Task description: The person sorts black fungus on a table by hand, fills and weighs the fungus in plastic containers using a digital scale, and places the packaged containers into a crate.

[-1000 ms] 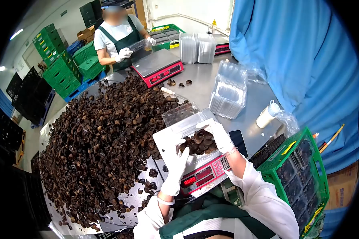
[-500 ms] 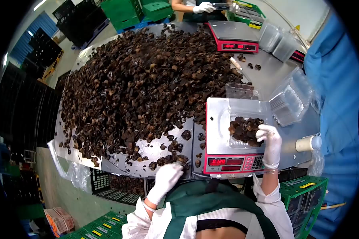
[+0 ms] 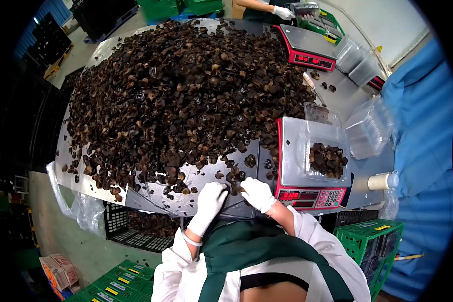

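At the front edge of the metal table, my left hand [image 3: 211, 197], in a white glove, has its fingers curled in; what they hold, if anything, is hidden. My right hand [image 3: 257, 194], gloved too, pinches at a dark brown piece that looks like a wood ear mushroom [image 3: 241, 190]. A few loose mushrooms [image 3: 234, 175] lie between and just beyond the hands. To the right, a clear plastic box [image 3: 309, 173] with its lid open rests on the red scale [image 3: 292, 171], holding a small heap of mushrooms [image 3: 328, 160].
A large mushroom pile [image 3: 186, 95] covers much of the table. A knife [image 3: 309, 81] lies near a second scale [image 3: 309, 43]. Stacked clear boxes [image 3: 368, 128] and a white cylinder [image 3: 383, 181] stand right. Beneath the edge is a black crate [image 3: 118, 226]. Across, a co-worker's gloved hand [image 3: 284, 13] shows.
My right hand has left the box on the scale and come left to the table edge, beside my left hand. My left hand has moved slightly; the whole view has shifted.
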A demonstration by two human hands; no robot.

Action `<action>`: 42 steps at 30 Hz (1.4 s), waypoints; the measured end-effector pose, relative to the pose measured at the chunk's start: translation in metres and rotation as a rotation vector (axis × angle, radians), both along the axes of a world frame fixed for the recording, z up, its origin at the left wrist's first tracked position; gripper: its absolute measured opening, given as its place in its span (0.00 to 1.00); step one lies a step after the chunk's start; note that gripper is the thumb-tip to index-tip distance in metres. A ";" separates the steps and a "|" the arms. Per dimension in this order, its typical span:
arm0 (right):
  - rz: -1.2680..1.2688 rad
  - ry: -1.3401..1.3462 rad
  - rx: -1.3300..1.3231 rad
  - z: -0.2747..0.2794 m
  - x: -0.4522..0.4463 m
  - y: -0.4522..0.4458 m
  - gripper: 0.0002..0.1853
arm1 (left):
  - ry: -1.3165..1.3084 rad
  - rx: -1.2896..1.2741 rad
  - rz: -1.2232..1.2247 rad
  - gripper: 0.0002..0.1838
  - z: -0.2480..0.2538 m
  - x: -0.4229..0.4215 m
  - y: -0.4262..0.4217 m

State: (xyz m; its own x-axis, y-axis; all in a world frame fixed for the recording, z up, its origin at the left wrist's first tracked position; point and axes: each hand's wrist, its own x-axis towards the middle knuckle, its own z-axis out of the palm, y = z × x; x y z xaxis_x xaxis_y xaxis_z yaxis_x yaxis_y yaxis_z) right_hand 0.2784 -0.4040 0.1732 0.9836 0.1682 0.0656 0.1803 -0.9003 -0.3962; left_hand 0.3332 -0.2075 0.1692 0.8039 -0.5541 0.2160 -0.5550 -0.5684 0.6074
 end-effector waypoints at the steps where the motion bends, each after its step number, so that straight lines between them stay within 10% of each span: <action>1: -0.031 0.004 0.073 0.003 0.000 -0.004 0.15 | 0.070 -0.166 0.090 0.09 -0.002 0.002 0.004; 8: -0.154 -0.001 -0.028 0.007 0.031 0.015 0.19 | 1.067 -0.888 0.428 0.09 -0.010 0.028 0.052; 12: -0.247 -0.039 0.371 -0.012 0.037 0.005 0.12 | 1.089 -1.062 0.364 0.10 0.016 0.025 0.091; 15: -0.431 0.415 1.371 0.024 0.021 -0.005 0.11 | 0.949 -0.716 0.320 0.09 0.036 0.015 0.179; 20: -0.455 0.407 1.882 0.044 -0.015 -0.008 0.13 | 0.000 0.524 0.484 0.08 0.055 0.000 0.232; 23: -0.560 0.392 1.272 0.048 -0.015 0.003 0.09 | 0.237 -0.113 0.369 0.08 0.065 0.015 0.180; 26: -0.364 0.005 0.239 0.039 -0.024 0.021 0.14 | -0.049 0.039 0.072 0.07 0.042 0.022 0.123; 30: -0.291 0.115 0.063 0.004 -0.045 0.026 0.14 | -0.001 0.083 -0.167 0.20 0.016 0.017 0.081; 33: -0.267 0.033 0.335 0.031 -0.031 0.048 0.12 | -0.003 0.153 -0.209 0.19 0.006 0.014 0.079; 42: -0.010 0.139 0.059 -0.007 0.019 0.099 0.17 | 0.257 -0.144 -0.025 0.13 0.010 0.009 0.116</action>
